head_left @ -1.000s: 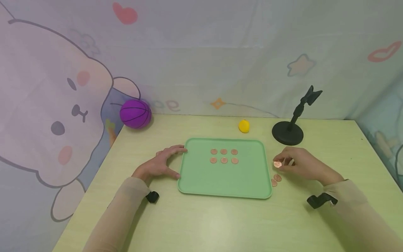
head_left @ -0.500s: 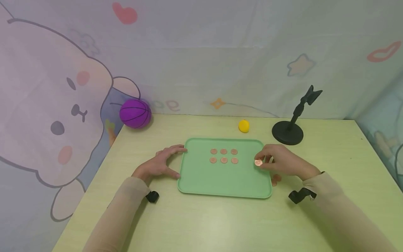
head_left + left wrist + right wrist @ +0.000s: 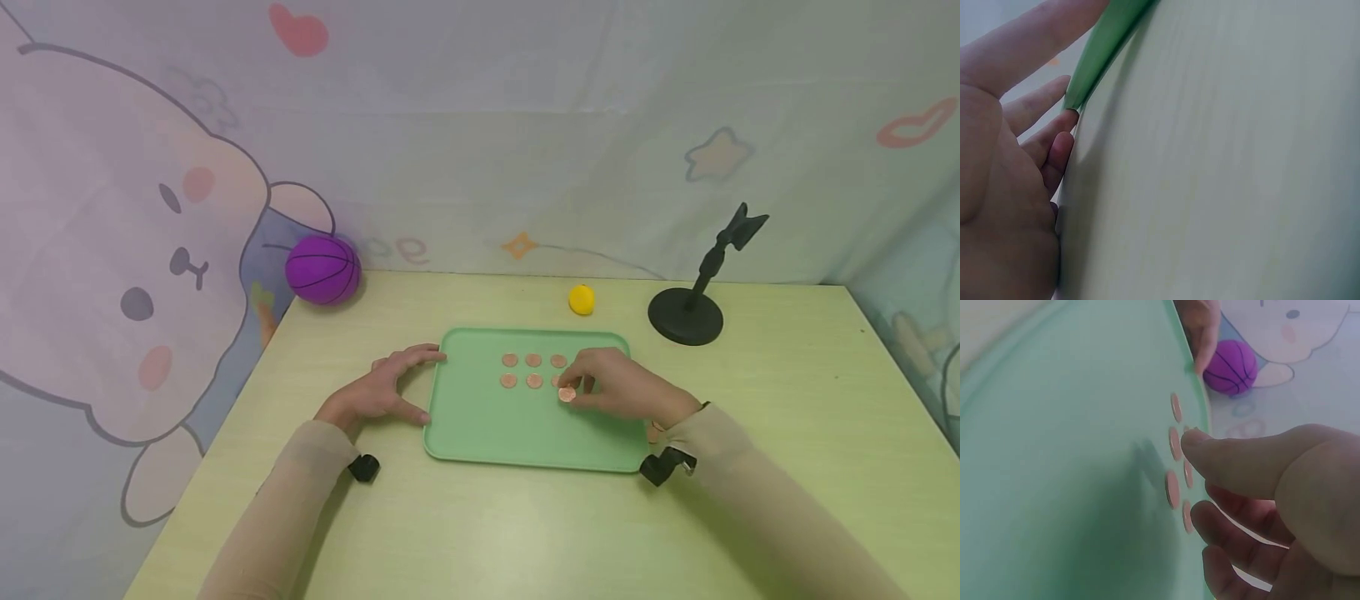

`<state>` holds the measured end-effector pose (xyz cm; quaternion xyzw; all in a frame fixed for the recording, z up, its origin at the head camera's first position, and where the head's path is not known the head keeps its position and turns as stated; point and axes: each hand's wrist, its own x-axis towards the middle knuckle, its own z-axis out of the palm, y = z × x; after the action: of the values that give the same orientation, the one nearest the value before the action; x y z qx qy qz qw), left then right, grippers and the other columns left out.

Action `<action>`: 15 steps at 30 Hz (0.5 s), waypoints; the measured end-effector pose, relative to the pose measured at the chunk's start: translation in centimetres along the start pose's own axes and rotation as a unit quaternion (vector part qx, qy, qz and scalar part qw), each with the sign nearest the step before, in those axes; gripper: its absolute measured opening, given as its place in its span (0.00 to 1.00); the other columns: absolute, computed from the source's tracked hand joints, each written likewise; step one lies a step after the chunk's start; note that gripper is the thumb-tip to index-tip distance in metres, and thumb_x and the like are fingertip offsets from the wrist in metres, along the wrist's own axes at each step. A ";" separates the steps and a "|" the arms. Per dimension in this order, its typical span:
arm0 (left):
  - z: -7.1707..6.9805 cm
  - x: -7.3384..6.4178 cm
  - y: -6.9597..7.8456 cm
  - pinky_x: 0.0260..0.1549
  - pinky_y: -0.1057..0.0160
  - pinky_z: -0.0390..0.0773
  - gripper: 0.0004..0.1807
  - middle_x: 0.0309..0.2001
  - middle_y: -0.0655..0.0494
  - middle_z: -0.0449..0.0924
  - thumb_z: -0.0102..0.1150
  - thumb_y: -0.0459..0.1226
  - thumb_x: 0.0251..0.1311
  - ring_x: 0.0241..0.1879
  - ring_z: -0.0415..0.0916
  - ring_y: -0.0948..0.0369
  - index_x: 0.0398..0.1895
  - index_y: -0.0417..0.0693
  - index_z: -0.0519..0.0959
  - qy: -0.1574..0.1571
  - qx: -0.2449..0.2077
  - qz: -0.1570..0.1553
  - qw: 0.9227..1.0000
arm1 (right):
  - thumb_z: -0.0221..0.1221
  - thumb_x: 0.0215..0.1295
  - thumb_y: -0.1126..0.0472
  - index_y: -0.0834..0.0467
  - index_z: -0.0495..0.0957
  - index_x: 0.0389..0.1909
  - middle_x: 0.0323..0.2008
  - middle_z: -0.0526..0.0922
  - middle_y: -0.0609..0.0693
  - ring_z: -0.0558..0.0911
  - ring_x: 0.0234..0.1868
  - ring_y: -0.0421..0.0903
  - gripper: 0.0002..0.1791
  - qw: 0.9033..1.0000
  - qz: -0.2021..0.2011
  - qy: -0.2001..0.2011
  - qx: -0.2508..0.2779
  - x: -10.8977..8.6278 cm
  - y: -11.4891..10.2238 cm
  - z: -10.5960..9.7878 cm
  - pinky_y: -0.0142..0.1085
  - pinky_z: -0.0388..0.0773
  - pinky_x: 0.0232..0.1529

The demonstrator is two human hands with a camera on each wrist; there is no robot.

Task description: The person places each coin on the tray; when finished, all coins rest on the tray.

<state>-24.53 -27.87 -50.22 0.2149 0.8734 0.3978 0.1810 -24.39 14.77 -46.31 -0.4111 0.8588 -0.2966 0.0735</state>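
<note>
A light green tray [image 3: 487, 429] lies on the table, with copper-coloured coins [image 3: 533, 381] in two neat rows on its far half. Thumb and fingers of my right hand [image 3: 618, 385] pinch another coin [image 3: 567, 395] by its edge, just over the right end of the nearer row, partly covering the coin there. The right wrist view shows the thumb [image 3: 1241, 456] in front of the rows; the pinched coin is hidden there. My left hand [image 3: 378, 393] is spread at the tray's left side, fingertips and thumb tip at the rim [image 3: 1100, 50].
Loose coins [image 3: 655, 432] on the table by the tray's right edge are mostly hidden under my right wrist. Behind the tray are a small yellow ball-like object [image 3: 581, 300] and a black stand [image 3: 686, 317]. A purple ball [image 3: 323, 270] sits at the back left corner.
My right hand has carried the pinched coin leftward from beside the tray, over its right rim, to the end of the nearer coin row. The left hand stays in place.
</note>
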 end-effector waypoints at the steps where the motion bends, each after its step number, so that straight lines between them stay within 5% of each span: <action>1: 0.0 0.0 0.0 0.75 0.36 0.36 0.54 0.83 0.61 0.52 0.87 0.45 0.43 0.81 0.43 0.48 0.77 0.65 0.69 0.000 0.003 0.002 1.000 | 0.70 0.66 0.64 0.54 0.90 0.43 0.37 0.86 0.42 0.81 0.35 0.38 0.06 1.000 -0.006 0.002 -0.006 0.3 -0.2 0.3 0.38 0.83 0.42; 15: 0.0 0.1 -0.2 0.76 0.37 0.33 0.53 0.83 0.60 0.53 0.87 0.44 0.43 0.82 0.44 0.50 0.76 0.65 0.70 0.001 0.002 0.008 1.000 | 0.68 0.66 0.65 0.50 0.82 0.25 0.23 0.76 0.38 0.71 0.26 0.37 0.11 0.998 0.012 -0.015 -0.052 3.9 -3.1 2.9 0.33 0.71 0.34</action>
<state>-24.66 -27.98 -50.39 0.2220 0.8724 0.3982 0.1763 -23.81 9.03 -46.48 -0.4089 0.8766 -0.2445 0.0683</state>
